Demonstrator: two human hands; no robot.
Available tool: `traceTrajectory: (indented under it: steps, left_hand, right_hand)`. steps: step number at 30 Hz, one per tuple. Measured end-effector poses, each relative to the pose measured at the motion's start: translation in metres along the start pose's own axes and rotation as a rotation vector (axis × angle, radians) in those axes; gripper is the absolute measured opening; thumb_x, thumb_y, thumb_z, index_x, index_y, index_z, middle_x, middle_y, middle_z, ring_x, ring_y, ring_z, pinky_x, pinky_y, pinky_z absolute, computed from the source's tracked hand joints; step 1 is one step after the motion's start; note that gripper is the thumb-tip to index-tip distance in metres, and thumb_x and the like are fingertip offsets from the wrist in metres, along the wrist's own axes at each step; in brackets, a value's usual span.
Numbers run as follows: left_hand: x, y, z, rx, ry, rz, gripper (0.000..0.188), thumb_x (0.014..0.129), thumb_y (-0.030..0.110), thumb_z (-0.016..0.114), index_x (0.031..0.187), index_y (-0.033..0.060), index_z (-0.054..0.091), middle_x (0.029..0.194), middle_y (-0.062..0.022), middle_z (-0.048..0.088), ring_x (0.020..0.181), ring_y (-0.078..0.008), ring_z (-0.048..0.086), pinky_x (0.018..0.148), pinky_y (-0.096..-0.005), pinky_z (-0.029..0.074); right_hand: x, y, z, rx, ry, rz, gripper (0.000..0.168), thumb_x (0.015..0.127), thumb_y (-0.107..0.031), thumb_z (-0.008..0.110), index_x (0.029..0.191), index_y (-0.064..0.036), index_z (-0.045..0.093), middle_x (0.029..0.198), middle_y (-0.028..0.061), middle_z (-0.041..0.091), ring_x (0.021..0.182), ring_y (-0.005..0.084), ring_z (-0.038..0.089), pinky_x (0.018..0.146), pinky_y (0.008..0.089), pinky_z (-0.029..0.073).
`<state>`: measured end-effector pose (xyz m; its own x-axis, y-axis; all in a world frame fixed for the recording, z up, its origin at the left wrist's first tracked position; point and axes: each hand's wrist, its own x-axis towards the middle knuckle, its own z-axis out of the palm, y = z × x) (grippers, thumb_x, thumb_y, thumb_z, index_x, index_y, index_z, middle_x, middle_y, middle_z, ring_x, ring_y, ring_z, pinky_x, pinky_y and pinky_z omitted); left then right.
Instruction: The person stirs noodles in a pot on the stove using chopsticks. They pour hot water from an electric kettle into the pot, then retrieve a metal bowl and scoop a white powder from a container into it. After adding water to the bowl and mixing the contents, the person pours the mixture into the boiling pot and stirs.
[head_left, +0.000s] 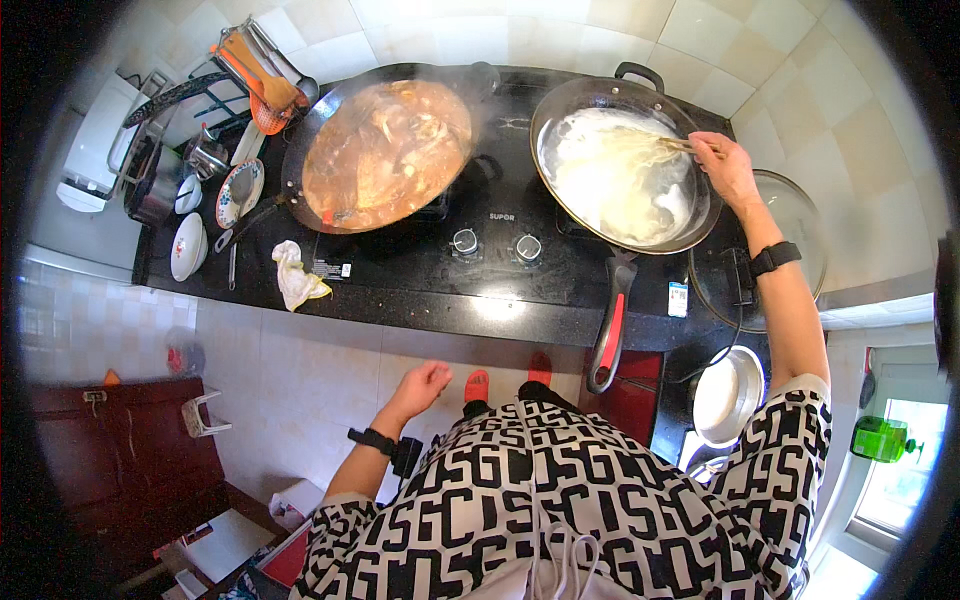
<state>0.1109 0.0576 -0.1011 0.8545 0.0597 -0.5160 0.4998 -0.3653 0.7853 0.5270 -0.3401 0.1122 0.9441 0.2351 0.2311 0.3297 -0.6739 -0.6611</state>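
My right hand (724, 169) grips a pair of wooden chopsticks (684, 145) over the right frying pan. The tips of the chopsticks are among pale noodles (626, 154) in white, foamy liquid. That pan's black and red handle (615, 322) points toward me over the counter edge. On the left burner, a wok (294, 184) holds reddish-brown stew (375, 165) with chunks in it, and steam rises from it. My left hand (424, 386) hangs in front of the counter with fingers loosely curled, touching nothing.
A glass lid (787, 217) lies right of the pan, and a metal basin (752, 379) is nearer me. Two stove knobs (465, 241) sit between the pans. Left of the wok are a crumpled cloth (296, 277), a white bowl (189, 247), a patterned plate (251, 172) and a utensil rack with a spatula (270, 88).
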Motion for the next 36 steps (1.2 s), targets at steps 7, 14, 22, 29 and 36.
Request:
traceTrajectory:
  steps: [7,14,22,29,36]
  left_hand:
    - [0.075,0.127,0.005,0.106,0.199,0.459,0.027,0.084,0.020,0.063,0.103,0.0028,0.056,0.072,-0.0035,0.058,0.066,-0.0112,0.056,0.059,-0.0264,0.047]
    - [0.133,0.189,0.033,0.369,0.414,0.387,0.051,0.074,0.026,0.070,0.113,-0.0006,0.050,0.102,-0.0176,0.054,0.091,-0.0330,0.057,0.080,-0.0403,0.047]
    - [0.156,0.190,0.045,0.408,0.403,0.375,0.043,0.075,0.023,0.070,0.103,-0.0020,0.049,0.103,-0.0219,0.052,0.091,-0.0405,0.057,0.075,-0.0455,0.049]
    - [0.159,0.189,0.046,0.446,0.392,0.400,0.035,0.077,0.016,0.065,0.104,-0.0004,0.050,0.101,-0.0217,0.051,0.087,-0.0412,0.057,0.074,-0.0461,0.048]
    - [0.155,0.193,0.044,0.499,0.351,0.442,0.034,0.078,0.008,0.061,0.109,-0.0003,0.049,0.100,-0.0218,0.050,0.085,-0.0422,0.057,0.073,-0.0468,0.049]
  right_hand:
    - [0.000,-0.029,0.009,0.344,-0.049,0.104,0.029,0.087,-0.025,0.058,0.100,0.000,0.063,0.083,0.0042,0.063,0.069,0.0091,0.058,0.061,0.0213,0.048]
    - [-0.023,-0.036,0.019,0.496,-0.336,0.174,0.027,0.088,-0.023,0.058,0.097,0.003,0.062,0.084,0.0071,0.064,0.071,0.0118,0.061,0.061,0.0224,0.049]
    - [-0.041,-0.073,-0.027,0.509,-0.225,0.266,0.027,0.089,-0.025,0.056,0.095,0.000,0.063,0.081,0.0079,0.065,0.065,0.0124,0.061,0.058,0.0228,0.050]
    - [-0.057,-0.068,-0.010,0.451,-0.456,0.169,0.031,0.089,-0.027,0.058,0.100,0.002,0.063,0.082,0.0061,0.064,0.068,0.0110,0.060,0.061,0.0218,0.049]
    - [-0.045,-0.035,0.002,0.458,-0.288,0.147,0.029,0.087,-0.023,0.060,0.102,0.002,0.063,0.082,0.0055,0.063,0.071,0.0105,0.059,0.064,0.0224,0.049]
